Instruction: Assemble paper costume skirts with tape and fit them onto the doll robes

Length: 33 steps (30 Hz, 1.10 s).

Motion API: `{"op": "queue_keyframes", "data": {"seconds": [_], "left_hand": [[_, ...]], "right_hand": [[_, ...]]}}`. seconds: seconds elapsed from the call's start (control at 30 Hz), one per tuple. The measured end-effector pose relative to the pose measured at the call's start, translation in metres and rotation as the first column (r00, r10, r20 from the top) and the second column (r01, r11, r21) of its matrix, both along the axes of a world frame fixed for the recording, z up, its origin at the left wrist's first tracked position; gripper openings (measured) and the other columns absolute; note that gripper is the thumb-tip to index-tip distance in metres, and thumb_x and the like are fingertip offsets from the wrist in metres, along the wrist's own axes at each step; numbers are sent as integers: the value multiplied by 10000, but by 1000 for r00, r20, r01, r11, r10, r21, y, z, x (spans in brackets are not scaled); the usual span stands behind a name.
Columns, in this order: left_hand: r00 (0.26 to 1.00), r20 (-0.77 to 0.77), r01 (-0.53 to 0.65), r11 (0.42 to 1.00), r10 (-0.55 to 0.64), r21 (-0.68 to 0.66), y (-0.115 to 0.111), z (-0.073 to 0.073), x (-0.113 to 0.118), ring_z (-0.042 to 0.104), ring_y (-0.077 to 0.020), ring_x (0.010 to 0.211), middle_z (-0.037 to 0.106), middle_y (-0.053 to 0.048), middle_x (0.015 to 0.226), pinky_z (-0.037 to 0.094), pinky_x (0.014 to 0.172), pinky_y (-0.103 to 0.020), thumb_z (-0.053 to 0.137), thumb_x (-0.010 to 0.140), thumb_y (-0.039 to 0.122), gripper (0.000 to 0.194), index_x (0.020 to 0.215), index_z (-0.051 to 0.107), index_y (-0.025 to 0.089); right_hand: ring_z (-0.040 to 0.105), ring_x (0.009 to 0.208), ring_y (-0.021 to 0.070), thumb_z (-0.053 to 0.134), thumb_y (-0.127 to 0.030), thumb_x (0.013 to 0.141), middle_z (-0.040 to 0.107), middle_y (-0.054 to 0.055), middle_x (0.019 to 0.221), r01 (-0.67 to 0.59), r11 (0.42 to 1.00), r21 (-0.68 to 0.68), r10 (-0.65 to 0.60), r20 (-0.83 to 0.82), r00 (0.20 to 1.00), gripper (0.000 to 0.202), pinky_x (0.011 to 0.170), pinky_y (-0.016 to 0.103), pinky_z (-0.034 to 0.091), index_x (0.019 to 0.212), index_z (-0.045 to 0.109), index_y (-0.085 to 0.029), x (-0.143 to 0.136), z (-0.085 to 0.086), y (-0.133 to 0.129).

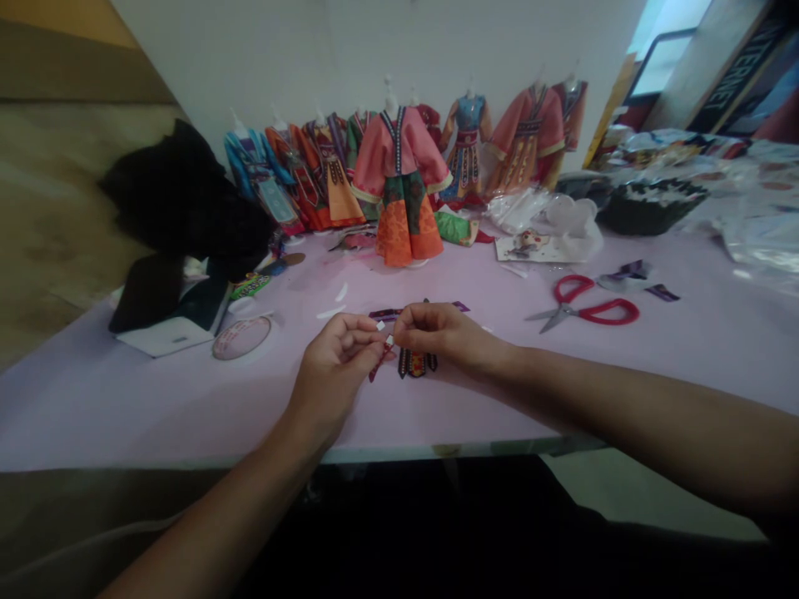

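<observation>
Over the table, my left hand (334, 358) pinches a narrow red patterned ribbon piece (376, 368) between thumb and fingers. Small white bits (389, 340) show at its fingertips. My right hand (446, 333) is closed in a pinch right beside them; whatever it grips is too small to make out. Under the right hand lie dark patterned ribbon pieces (413, 363) with pointed ends, partly covered. Behind both hands a purple patterned strip (460, 307) lies flat, its middle hidden by the fingers.
Red-handled scissors (593, 312) lie partly open to the right, near purple ribbon scraps (662, 293). Small costumes on stands (403, 166) line the wall. At left are a box (168, 333), a round disc (242, 338) and black cloth (181, 191). A dark basket (652, 208) stands back right.
</observation>
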<state>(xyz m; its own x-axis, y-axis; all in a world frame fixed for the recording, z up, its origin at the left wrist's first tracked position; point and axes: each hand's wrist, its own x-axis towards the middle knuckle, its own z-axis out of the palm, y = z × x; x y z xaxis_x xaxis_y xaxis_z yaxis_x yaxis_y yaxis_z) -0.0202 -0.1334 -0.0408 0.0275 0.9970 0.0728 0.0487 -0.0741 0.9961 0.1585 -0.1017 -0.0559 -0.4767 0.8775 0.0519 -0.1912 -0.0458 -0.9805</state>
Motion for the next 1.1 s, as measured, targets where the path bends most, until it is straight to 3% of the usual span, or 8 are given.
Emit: {"op": "queue_keyframes", "data": {"seconds": [0.8,1.1], "left_hand": [[1000,19,-6,1000,6,-15,-3,5,3,600,-122,644,663,5,734,451,603,-248,740,722,215,212,885,608,185],[1000,9,-15,999,15,-44,-1,2,3,652,-134,684,667,10,743,435,606,-238,769,706,230,260,904,606,181]], "right_hand": [[529,655,112,748,-294,779,613,-7,714,-17,995,95,14,30,999,179,606,255,418,790,617,-173,1,-3,4],[559,621,107,747,-291,790,643,-11,687,-58,993,98,53,51,997,168,596,254,427,801,636,-166,1,-1,5]]}}
